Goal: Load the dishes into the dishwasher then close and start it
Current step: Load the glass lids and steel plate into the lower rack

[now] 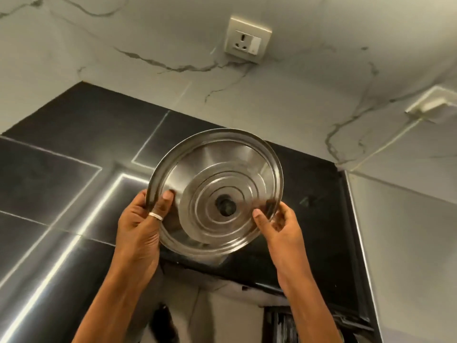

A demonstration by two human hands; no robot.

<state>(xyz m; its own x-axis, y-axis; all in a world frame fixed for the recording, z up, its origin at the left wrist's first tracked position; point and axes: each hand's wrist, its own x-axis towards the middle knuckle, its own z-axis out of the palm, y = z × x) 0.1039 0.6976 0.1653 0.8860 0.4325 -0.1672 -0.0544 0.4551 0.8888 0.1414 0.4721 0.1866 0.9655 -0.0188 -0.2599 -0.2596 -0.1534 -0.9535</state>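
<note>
The lid (222, 169) sits between the left hand (139, 229) and right hand (282, 226), over the counter (74, 169), socket (248, 38) behind.

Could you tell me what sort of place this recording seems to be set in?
Most likely a home kitchen: a left hand and right hand hold a steel pot lid over a black countertop, and the pale veined wall carries a power socket.

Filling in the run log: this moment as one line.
left hand: grips rim of steel lid | right hand: grips opposite rim | lid: held over black countertop, not loaded
</note>
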